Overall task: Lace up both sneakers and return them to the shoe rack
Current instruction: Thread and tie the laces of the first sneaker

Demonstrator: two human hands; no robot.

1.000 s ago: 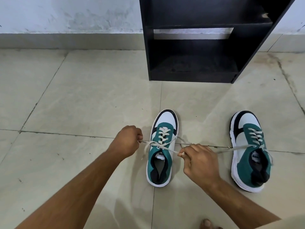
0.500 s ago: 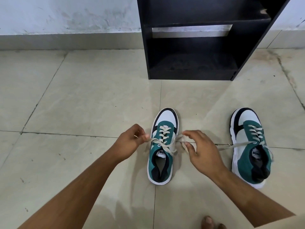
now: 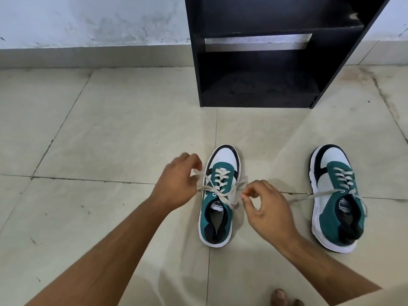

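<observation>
Tiled floor (image 3: 110, 129), rack (image 3: 265, 62) far. Your left hand (image 3: 176, 184) and right hand (image 3: 265, 208) pinch the near sneaker's (image 3: 218, 195) lace ends (image 3: 231, 193). Slack could undo the crossing.

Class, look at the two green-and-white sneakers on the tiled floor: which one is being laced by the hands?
The green-and-white sneaker nearer the middle, between the left hand and right hand; the other sneaker sits untouched farther right.

Two green-and-white sneakers on tiled floor (image 3: 110, 129), toes toward black shoe rack (image 3: 260, 89). Left hand (image 3: 176, 184) pinches lace (image 3: 220, 194) beside near sneaker (image 3: 217, 208); right hand (image 3: 267, 208) pinches its other end. Second sneaker (image 3: 337, 199) stands well apart to the right, one lace end trailing on floor.
</observation>
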